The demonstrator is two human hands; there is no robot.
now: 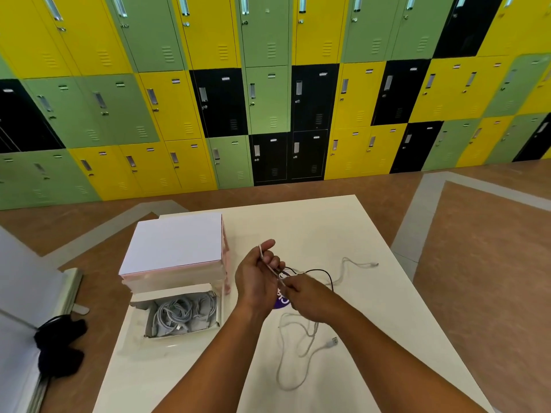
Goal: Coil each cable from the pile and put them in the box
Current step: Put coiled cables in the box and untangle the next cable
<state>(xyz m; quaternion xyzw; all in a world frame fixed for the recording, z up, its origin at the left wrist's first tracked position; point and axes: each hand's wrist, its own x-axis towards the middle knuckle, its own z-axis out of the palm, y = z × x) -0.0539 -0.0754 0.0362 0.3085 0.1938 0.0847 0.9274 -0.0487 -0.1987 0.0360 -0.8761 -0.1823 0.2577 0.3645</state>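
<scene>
Two hands are meeting over the middle of the counter (328, 228). I am watching the left hand (256, 278) holding up a thin white cable (260, 250), which is looping over its raised forefinger while the other fingers are curling round it. The right hand (310, 299) is pinching the same cable just below. A black cable (325, 273) is arcing out to the right from between the hands; whether either hand is gripping it too, I cannot tell through the blur. Another cable (310, 333) is lying loose on the counter under my right wrist, its plug (334, 341) pointing right, and a third (362, 264) is trailing off beyond it. Left of the hands, the box (182, 332) is sitting open with grey coils (179, 314) inside, and its lid (174, 242) is standing just behind.
</scene>
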